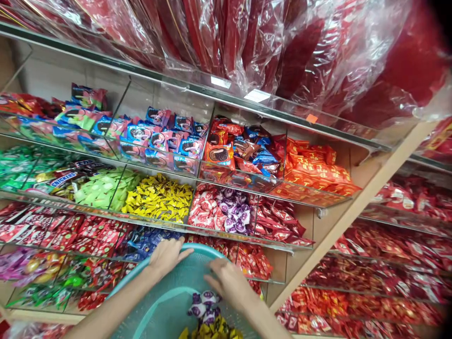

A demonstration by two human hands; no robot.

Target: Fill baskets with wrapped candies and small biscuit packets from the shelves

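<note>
A teal plastic basket (pixel 165 306) sits low in the middle of the view, tilted toward the candy shelves. My left hand (pixel 165 256) grips its far rim. Over the basket's inside hovers my right hand (pixel 229 282), fingers spread and holding nothing that I can see. Inside the basket lie purple-and-white wrapped candies (pixel 203 306) and yellow wrapped candies (pixel 212 329), just below my right hand.
Shelves with clear dividers hold many candies: yellow ones (pixel 160 197), green ones (pixel 102 188), red, white and purple ones (pixel 222 212), cookie packs (pixel 162 136), orange-red packets (pixel 314 169). Red items in plastic bags (pixel 282 47) hang above. A wooden upright (pixel 353 207) separates another shelf section.
</note>
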